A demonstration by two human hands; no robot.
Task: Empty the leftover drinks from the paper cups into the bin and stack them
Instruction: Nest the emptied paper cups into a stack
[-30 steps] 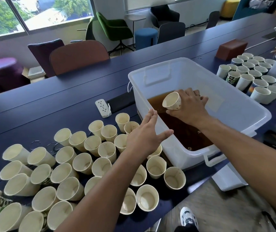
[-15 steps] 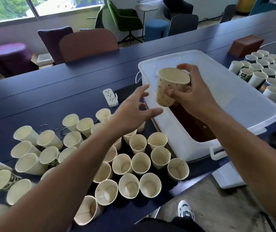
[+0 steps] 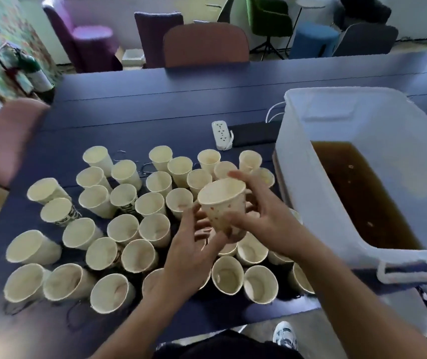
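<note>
The long dark blue counter carries everything, and at its right end sits the big clear plastic bin, its bottom covered in murky brown drink with a few pale specks floating on it. So plenty has been poured out already, by the look of it. Left of the bin, toward the near edge, stands a crowd of cream paper cups, all upright and open, none nested in another as far as I can see. Most look empty or nearly so, though blur hides their bottoms. The stacking, I would judge, is hardly begun.

Just above that crowd, near its right side and short of the bin, one spotted cup is held upright, its inside pale and seemingly drained. The right hand curls round its far side. The left hand comes up from below with fingers half curled against the cup's base and lower wall, helping to hold it.

Beyond the cups lies a white power strip.
</note>
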